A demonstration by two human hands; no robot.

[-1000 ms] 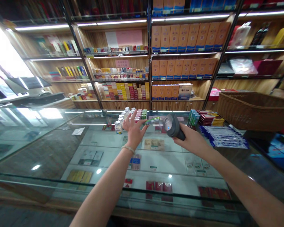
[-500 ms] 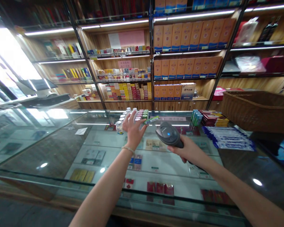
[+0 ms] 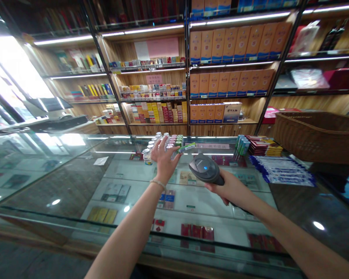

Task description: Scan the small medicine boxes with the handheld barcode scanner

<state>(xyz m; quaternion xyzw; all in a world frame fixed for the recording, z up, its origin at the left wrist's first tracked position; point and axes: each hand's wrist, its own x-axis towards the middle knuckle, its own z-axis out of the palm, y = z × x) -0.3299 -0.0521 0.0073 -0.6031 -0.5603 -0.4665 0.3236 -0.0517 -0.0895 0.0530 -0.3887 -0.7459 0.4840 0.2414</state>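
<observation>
My left hand [image 3: 165, 159] reaches over the glass counter, thumb and forefinger closed on one end of a narrow green-and-white pack [image 3: 187, 147]. Its other fingers are spread in front of several small white-capped bottles [image 3: 147, 156], partly hiding them. Green and pink small containers [image 3: 179, 139] stand just behind the pack. A dark grey barcode scanner [image 3: 204, 169] with a lit blue light is in my right hand [image 3: 231, 187], fingers wrapped round its handle. The scanner's head points left toward the pack, a short gap away from it.
Under the glass top [image 3: 128, 221] lie several flat packs. On the right are blue-and-white packets [image 3: 282, 169], red and yellow boxes [image 3: 264, 146], blue-green tubes [image 3: 242, 145] and a brown wicker basket [image 3: 314, 135]. A paper slip [image 3: 101, 161] lies left. Stocked shelves [image 3: 229, 64] stand behind.
The scanner in my right hand has shifted slightly left and down. My left hand and the green-and-white pack have hardly moved.
</observation>
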